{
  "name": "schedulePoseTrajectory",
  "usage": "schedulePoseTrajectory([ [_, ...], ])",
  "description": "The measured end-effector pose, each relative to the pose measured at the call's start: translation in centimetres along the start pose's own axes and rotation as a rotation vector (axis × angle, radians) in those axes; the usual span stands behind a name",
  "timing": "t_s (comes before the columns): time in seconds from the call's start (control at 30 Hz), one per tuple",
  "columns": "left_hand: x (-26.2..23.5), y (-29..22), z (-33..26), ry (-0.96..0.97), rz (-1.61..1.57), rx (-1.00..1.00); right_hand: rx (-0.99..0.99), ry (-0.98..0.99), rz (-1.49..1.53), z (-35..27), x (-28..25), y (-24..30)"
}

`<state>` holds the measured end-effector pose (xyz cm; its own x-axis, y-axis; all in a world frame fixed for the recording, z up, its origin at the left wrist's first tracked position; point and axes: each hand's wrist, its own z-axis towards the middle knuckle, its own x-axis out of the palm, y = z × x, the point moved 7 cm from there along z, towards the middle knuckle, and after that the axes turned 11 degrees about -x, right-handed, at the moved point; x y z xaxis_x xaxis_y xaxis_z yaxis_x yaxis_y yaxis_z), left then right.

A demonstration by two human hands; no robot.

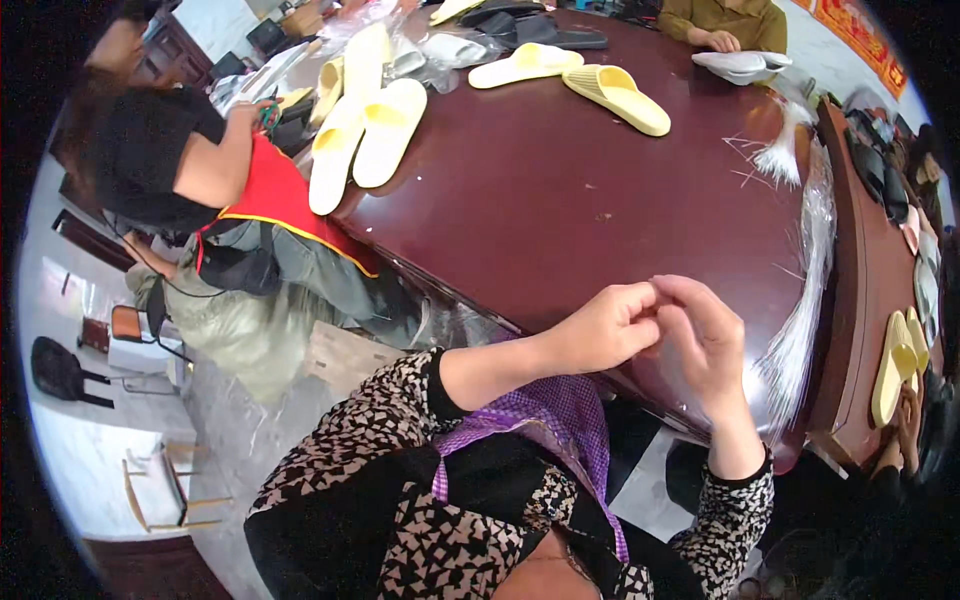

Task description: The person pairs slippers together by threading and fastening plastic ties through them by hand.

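Over the near edge of the dark red table (480, 210), my two hands meet fingertip to fingertip. My left hand (618, 325) is closed, its fingers curled in a pinch. Bent fingers of my right hand (708, 335) reach across to it and touch it; whatever lies between them is too small or hidden to make out. Close to my right hand, a long bundle of thin clear-white plastic strands (790, 370) runs along the table's right side. A shorter white bundle (782, 160) fans out farther back. Two yellow slippers, one (525, 66) and another (617, 98), lie at the far middle.
Paler yellow slippers (390, 133) rest at the table's left corner, beside a person in a red apron (275, 190). Across the table, a person holds white slippers (740, 64). Black slippers (540, 32) lie at the back. Another brown table (855, 260) stands right, with yellow slippers (892, 370).
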<state>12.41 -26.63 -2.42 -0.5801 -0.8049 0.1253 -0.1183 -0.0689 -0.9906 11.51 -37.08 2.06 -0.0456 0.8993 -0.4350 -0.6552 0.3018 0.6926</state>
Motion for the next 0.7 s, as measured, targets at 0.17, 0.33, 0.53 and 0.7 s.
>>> schedulePoseTrajectory([
  [0.17, -1.9, 0.3, 0.2, -0.06, -0.015, 0.039, 0.001, -0.085, 0.159, 1.5, -1.0, -1.0],
  [0.33, -6.1, -2.4, -2.7, -0.392, 0.831, 0.329, 0.197, -0.38, 0.637, 1.8, -5.3, -4.1],
  [0.53, -13.1, -2.6, -4.8, -0.621, 1.062, 0.332, 0.162, -0.516, 1.299, 1.2, -8.9, -10.7],
  [0.7, -20.7, -2.1, -7.8, -0.906, 1.076, 0.329, 0.481, -0.708, 1.271, -1.1, -7.6, -14.7],
])
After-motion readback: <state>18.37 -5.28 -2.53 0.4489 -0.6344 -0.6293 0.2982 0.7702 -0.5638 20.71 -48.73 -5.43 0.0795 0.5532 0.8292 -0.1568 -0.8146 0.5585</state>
